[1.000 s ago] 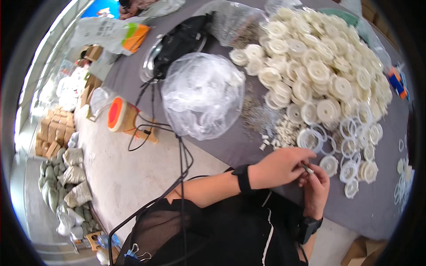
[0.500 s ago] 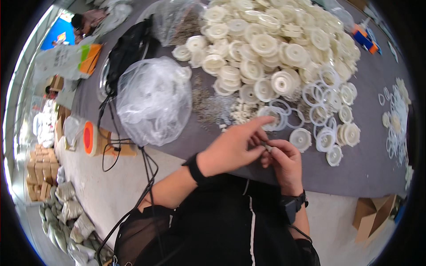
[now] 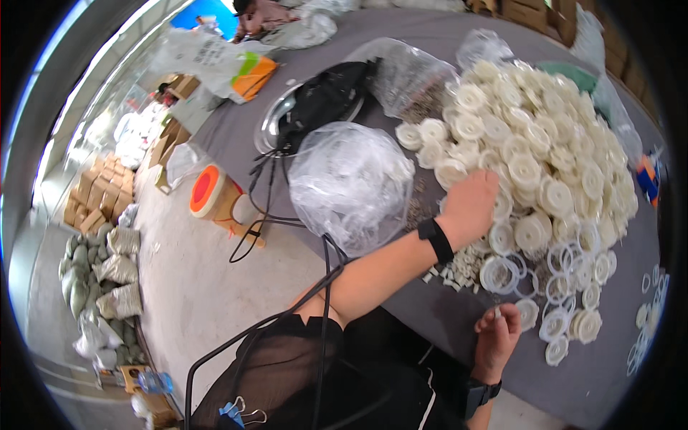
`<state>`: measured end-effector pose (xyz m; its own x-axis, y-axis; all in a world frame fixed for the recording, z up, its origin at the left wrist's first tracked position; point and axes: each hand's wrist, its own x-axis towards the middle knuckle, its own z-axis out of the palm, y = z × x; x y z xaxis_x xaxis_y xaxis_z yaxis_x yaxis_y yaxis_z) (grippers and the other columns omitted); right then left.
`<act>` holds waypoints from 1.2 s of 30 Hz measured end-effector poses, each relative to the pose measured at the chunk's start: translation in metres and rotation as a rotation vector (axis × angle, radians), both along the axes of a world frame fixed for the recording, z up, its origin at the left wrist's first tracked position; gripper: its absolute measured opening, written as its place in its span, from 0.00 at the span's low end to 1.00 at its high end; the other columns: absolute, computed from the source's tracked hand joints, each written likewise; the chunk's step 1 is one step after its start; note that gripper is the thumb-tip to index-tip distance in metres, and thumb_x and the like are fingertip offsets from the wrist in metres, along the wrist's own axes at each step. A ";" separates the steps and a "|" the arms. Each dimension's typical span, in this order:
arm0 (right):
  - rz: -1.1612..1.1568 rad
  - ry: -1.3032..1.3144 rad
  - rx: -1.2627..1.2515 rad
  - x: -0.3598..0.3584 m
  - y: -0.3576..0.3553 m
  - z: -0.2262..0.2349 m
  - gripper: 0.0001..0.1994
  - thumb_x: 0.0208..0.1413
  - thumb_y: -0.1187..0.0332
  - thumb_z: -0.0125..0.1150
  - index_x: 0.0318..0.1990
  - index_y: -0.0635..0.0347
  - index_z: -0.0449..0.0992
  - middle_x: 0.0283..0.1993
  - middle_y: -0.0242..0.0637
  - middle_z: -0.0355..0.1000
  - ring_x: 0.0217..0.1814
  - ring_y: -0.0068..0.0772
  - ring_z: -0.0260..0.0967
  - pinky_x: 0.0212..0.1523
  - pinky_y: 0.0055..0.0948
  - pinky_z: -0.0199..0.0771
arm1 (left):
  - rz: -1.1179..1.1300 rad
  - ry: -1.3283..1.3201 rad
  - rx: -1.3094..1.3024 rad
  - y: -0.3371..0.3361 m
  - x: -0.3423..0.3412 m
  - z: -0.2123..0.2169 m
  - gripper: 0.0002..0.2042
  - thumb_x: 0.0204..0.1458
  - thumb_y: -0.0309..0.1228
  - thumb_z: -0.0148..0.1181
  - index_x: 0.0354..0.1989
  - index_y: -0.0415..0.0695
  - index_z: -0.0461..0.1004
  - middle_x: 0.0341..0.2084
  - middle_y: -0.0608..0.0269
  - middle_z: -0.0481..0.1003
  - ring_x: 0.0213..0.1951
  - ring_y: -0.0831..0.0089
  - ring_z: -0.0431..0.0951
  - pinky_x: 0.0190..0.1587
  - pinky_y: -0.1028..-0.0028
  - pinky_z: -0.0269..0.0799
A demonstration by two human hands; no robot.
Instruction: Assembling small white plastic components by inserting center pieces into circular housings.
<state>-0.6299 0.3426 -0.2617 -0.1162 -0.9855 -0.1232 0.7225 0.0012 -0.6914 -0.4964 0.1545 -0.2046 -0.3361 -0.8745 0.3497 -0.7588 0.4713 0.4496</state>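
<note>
My left hand (image 3: 469, 208) reaches onto the near left part of a large heap of round off-white plastic discs (image 3: 555, 136). Its back faces up and its fingertips are hidden, so any grip is unclear. Closer to the table's front edge, my right hand (image 3: 496, 340) is closed in a pinch, with a small pale plastic piece (image 3: 497, 312) showing at its fingertips. Several similar small pieces (image 3: 450, 278) lie between the two hands. Translucent rings (image 3: 499, 275) and a single disc (image 3: 527, 313) lie just beyond my right hand.
A clear plastic bag (image 3: 351, 188) sits left of my left arm, beside a black bag (image 3: 324, 97) on a metal tray (image 3: 268, 130). Black cables (image 3: 287, 313) run across my left arm. An orange-topped container (image 3: 212, 192) stands off the table's left side.
The view has swung left. My left hand has left my right hand and moved forward to the disc heap. My right hand stays near the table's front edge, fingers pinched.
</note>
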 end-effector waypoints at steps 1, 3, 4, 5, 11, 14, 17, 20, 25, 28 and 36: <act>-0.019 0.011 -0.026 0.000 -0.002 0.000 0.08 0.52 0.75 0.54 0.39 0.62 0.68 0.29 0.38 0.68 0.27 0.28 0.66 0.27 0.28 0.70 | 0.031 -0.004 -0.025 0.003 0.005 0.000 0.15 0.40 0.26 0.53 0.38 0.38 0.63 0.32 0.47 0.68 0.37 0.51 0.70 0.39 0.59 0.68; 0.003 0.026 -0.029 0.003 -0.004 -0.001 0.08 0.52 0.75 0.54 0.40 0.62 0.68 0.29 0.38 0.68 0.27 0.28 0.66 0.27 0.27 0.70 | 0.050 0.060 -0.007 0.005 0.015 0.000 0.14 0.40 0.25 0.53 0.38 0.38 0.63 0.31 0.48 0.68 0.37 0.52 0.70 0.39 0.60 0.67; -0.006 0.045 -0.006 0.004 -0.005 -0.001 0.08 0.52 0.76 0.55 0.40 0.62 0.68 0.29 0.38 0.68 0.27 0.27 0.66 0.27 0.27 0.69 | 0.062 0.064 -0.022 0.004 0.017 0.001 0.14 0.40 0.25 0.53 0.38 0.38 0.63 0.31 0.48 0.68 0.37 0.52 0.70 0.39 0.60 0.67; 0.003 0.039 -0.011 0.004 -0.007 0.001 0.08 0.53 0.75 0.54 0.40 0.62 0.68 0.30 0.37 0.68 0.28 0.27 0.66 0.28 0.27 0.69 | 0.073 0.102 -0.007 0.004 0.019 0.002 0.13 0.40 0.24 0.54 0.36 0.38 0.64 0.31 0.49 0.68 0.37 0.52 0.70 0.38 0.60 0.67; -0.043 0.057 -0.048 0.006 -0.008 0.004 0.09 0.54 0.75 0.54 0.42 0.61 0.68 0.31 0.37 0.69 0.29 0.27 0.67 0.31 0.27 0.70 | 0.089 0.288 -0.009 0.002 0.022 0.019 0.07 0.39 0.25 0.56 0.29 0.40 0.67 0.30 0.55 0.67 0.34 0.56 0.70 0.37 0.63 0.67; -0.109 0.082 -0.056 0.008 -0.013 0.011 0.08 0.54 0.75 0.53 0.43 0.61 0.68 0.31 0.36 0.69 0.30 0.27 0.67 0.32 0.28 0.70 | 0.070 0.379 -0.108 0.011 0.021 0.029 0.07 0.40 0.25 0.58 0.29 0.41 0.67 0.30 0.57 0.67 0.34 0.58 0.70 0.37 0.65 0.67; -0.110 0.108 -0.067 0.014 -0.023 0.027 0.09 0.55 0.76 0.53 0.43 0.61 0.68 0.32 0.37 0.69 0.32 0.27 0.67 0.34 0.28 0.70 | -0.041 0.341 -0.363 0.017 0.025 0.027 0.07 0.42 0.22 0.56 0.29 0.41 0.66 0.36 0.56 0.70 0.36 0.56 0.72 0.38 0.66 0.68; -0.112 0.113 -0.139 0.014 -0.037 0.027 0.09 0.55 0.76 0.52 0.44 0.62 0.68 0.33 0.37 0.70 0.33 0.28 0.68 0.35 0.29 0.71 | -0.129 0.442 -0.083 0.044 0.019 0.025 0.07 0.43 0.22 0.57 0.30 0.40 0.66 0.37 0.54 0.70 0.36 0.53 0.72 0.37 0.66 0.68; -0.160 0.150 -0.172 0.014 -0.046 0.024 0.09 0.55 0.77 0.53 0.43 0.66 0.68 0.37 0.38 0.72 0.35 0.27 0.70 0.36 0.26 0.72 | -0.260 0.592 0.382 0.100 0.017 0.034 0.06 0.47 0.22 0.56 0.33 0.38 0.67 0.37 0.56 0.71 0.35 0.63 0.75 0.38 0.72 0.71; -0.161 0.219 -0.137 0.014 -0.037 0.019 0.09 0.53 0.78 0.55 0.42 0.67 0.69 0.37 0.39 0.72 0.35 0.26 0.71 0.37 0.23 0.72 | -0.283 0.830 0.563 0.110 0.022 0.029 0.06 0.49 0.21 0.56 0.35 0.37 0.67 0.38 0.61 0.71 0.36 0.75 0.75 0.41 0.75 0.73; -0.024 0.404 -0.045 0.017 -0.029 0.025 0.07 0.52 0.79 0.57 0.39 0.68 0.71 0.34 0.37 0.73 0.31 0.24 0.71 0.34 0.21 0.72 | -0.256 0.720 0.449 0.108 0.023 0.011 0.09 0.49 0.20 0.55 0.40 0.36 0.68 0.38 0.59 0.71 0.36 0.74 0.75 0.42 0.74 0.72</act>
<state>-0.6124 0.3139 -0.2365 -0.1697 -0.9853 -0.0198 0.3921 -0.0490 -0.9186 -0.4738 0.2625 -0.1936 -0.3712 -0.9082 0.1932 -0.1161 0.2518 0.9608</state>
